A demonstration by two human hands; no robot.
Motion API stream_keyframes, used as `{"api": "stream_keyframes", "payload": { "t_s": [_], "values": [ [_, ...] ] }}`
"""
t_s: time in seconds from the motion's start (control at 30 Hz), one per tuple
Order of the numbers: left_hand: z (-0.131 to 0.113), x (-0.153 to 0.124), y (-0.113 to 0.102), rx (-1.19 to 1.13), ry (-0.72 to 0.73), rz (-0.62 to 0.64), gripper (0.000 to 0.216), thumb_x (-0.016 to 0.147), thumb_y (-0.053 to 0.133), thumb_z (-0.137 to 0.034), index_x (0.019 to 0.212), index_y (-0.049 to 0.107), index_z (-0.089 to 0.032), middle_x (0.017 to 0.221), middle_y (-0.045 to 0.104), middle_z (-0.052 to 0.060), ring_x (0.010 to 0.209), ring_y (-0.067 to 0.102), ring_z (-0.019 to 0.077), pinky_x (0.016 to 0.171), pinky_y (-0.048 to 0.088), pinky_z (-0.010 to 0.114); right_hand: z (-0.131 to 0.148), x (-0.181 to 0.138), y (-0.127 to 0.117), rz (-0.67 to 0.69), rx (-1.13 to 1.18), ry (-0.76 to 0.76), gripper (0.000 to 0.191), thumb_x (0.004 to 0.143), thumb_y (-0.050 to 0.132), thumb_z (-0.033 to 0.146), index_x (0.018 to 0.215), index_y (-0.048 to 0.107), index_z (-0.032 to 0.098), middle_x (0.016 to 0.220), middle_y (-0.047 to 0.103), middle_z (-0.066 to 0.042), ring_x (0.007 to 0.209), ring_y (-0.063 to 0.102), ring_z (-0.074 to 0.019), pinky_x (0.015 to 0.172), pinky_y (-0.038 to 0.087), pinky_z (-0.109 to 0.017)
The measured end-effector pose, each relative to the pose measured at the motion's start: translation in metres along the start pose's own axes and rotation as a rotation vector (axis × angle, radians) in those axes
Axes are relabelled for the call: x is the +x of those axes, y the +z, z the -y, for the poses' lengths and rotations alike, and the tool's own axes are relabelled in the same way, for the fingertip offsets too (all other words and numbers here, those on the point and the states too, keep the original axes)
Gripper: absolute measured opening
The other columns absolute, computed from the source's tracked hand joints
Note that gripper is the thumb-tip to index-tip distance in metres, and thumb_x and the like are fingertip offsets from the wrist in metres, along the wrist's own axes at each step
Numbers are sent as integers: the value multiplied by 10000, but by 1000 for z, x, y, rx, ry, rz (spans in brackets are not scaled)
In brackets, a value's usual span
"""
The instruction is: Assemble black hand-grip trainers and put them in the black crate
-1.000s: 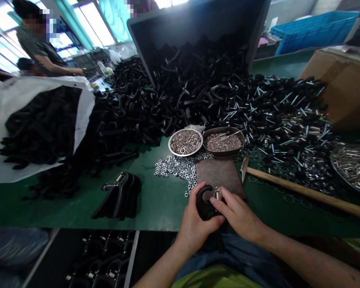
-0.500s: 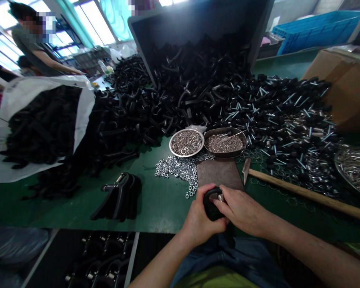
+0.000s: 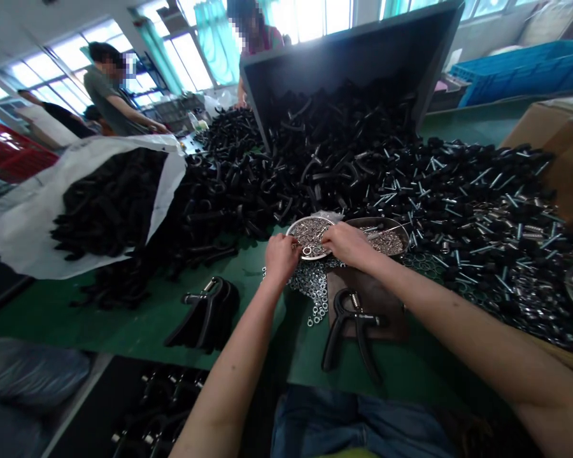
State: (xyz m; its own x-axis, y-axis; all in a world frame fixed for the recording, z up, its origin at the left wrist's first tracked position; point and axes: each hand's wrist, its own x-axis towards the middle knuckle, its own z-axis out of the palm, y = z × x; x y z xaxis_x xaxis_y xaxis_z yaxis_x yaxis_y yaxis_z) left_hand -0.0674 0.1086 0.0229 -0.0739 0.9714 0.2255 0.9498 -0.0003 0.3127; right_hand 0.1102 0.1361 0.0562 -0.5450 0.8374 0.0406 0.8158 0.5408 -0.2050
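Observation:
Both hands reach to a round metal dish (image 3: 310,257) filled with small metal pins and rings. My left hand (image 3: 281,256) is at its left rim, fingers pinched together. Over the right side of the dish, my right hand (image 3: 347,243) is also closed in a pinch. Whatever small parts the fingertips hold are too small to make out. A black hand grip strengthener (image 3: 346,317) with a metal spring lies on a dark flat plate (image 3: 386,312), its two handles pointing toward me. Loose metal nuts (image 3: 318,289) are spread in front of the dish.
An oval tin of small parts (image 3: 401,236) sits beside the dish. Several assembled grips (image 3: 210,315) stand at left. Black handles (image 3: 248,184) and screw knobs (image 3: 439,184) are heaped behind, before a tilted grey bin (image 3: 344,63). A white sack (image 3: 33,235) stands left; people work beyond.
Both hands have let go of the hand grip strengthener, which now lies on the plate. They have moved forward to the round dish. The view has shifted slightly left.

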Motion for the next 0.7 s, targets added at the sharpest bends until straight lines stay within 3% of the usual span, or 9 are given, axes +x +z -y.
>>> {"api": "stream_keyframes", "payload": {
  "t_s": [0.1,0.23,0.4,0.57,0.7],
  "values": [
    [8,20,4,9,-6,53,167,731,653,-299,848,722,-202,884,654,99,915,566,261,783,431,330,12,33,11,-19,12,-34,224,846,520,267,935,711,192,998,669,-115,1067,523,-260,816,414,-331],
    [9,26,11,-9,-42,95,145,739,640,-290,837,718,-218,838,682,82,836,597,235,713,422,294,22,51,24,-22,34,-27,222,822,544,251,931,714,159,958,672,-149,987,566,-282,779,426,-349],
    [13,27,14,-86,-75,117,138,748,639,-321,806,684,-205,826,689,57,790,601,196,680,401,261,16,46,28,-45,88,0,222,838,520,264,888,705,153,956,668,-143,982,573,-269,791,415,-335],
    [9,26,11,-170,-129,35,183,795,593,-358,835,608,-180,841,678,69,791,597,194,688,394,268,3,38,21,-96,183,63,253,847,517,318,933,668,134,962,658,-150,960,575,-277,798,412,-368],
    [2,13,2,-277,-147,-36,215,882,452,-365,917,545,-174,753,660,31,701,584,157,648,393,252,-6,13,5,-132,286,83,215,862,450,216,965,618,131,905,664,-98,877,591,-200,792,416,-329]
  ]
}}
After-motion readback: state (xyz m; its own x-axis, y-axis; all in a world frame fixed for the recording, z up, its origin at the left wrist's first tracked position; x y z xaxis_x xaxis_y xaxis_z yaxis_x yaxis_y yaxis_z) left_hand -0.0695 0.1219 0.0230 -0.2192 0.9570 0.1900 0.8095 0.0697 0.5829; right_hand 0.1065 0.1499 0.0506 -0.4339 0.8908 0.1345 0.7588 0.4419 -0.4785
